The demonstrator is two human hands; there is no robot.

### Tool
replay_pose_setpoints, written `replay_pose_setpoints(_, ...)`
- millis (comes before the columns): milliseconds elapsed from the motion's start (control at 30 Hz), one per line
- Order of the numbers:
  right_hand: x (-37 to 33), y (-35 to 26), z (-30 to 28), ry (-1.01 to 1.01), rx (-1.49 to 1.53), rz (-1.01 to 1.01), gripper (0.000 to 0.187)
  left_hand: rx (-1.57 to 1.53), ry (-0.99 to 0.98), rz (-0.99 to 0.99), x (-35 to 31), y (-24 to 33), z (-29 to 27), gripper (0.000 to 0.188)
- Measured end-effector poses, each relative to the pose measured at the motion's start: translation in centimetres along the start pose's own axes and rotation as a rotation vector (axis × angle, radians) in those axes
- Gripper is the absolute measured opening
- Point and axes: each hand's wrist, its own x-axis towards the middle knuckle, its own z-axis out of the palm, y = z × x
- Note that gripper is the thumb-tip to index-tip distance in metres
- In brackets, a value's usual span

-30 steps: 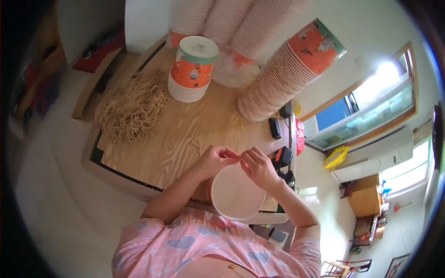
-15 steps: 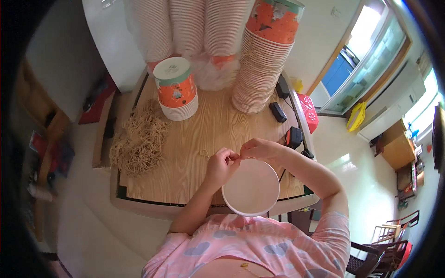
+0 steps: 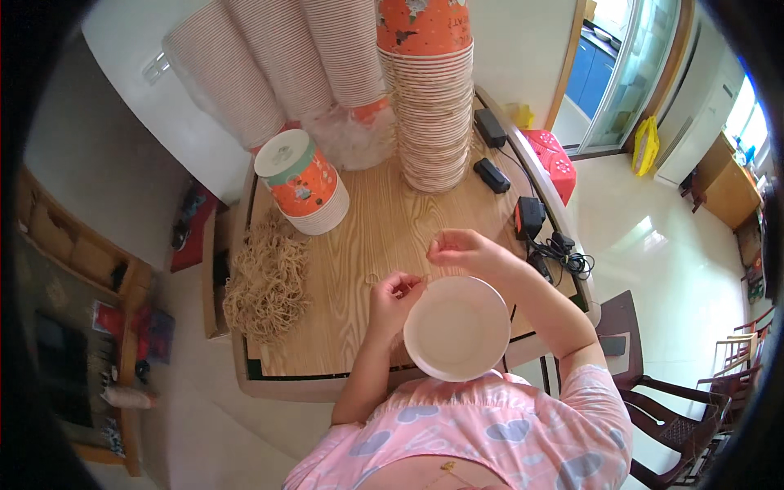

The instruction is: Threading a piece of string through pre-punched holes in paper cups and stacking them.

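Note:
A white-lined round paper bucket (image 3: 457, 335) is held mouth-up against my front at the table's near edge. My left hand (image 3: 397, 300) is at the far left of its rim, fingers curled and thumb against the edge. Just beyond the rim is my right hand (image 3: 457, 248), apart from the left, its fingertips pinched together; anything between them is too small to make out. A small loop of beige cord (image 3: 373, 278) lies on the table by my left hand. Farther left is a tangled heap of the same cord (image 3: 268, 286).
A short upside-down stack of orange-and-green buckets (image 3: 304, 188) stands behind the heap. Behind rises a tall bucket stack (image 3: 433, 114), with plastic-wrapped stacks (image 3: 282, 57) leaning leftward. Black devices (image 3: 492, 175) and a coiled cable (image 3: 576, 263) line the table's right edge.
My hands, together at the rim before, have come apart, the right one lifting away to the far side. The whole view has shifted and turned slightly.

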Motion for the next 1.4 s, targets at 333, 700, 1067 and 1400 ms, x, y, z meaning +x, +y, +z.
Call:
replay_pose_setpoints(333, -2.2, 0.7, 2.6, 0.151, -0.514, -0.273, 0.021, -0.205, -0.059, -0.119, 0.0, -0.7, -0.5, 0.013)
replay_pose_setpoints(700, -1.8, 0.5, 2.7, 0.198, -0.715, -0.458, 0.014, -0.288, -0.081, -0.185, 0.0, -0.7, -1.1, 0.014)
replay_pose_setpoints(1067, 0.4, -1.3, 3.1, 0.088, -0.876, -0.567, 0.011, -0.34, -0.014, -0.137, 0.2, 1.1, -2.2, 0.02)
replay_pose_setpoints(1400, 0.1, -1.2, 4.2, 0.102, -0.705, -0.42, 0.016, -0.322, -0.047, -0.079, 0.4, -0.2, -2.3, 0.011)
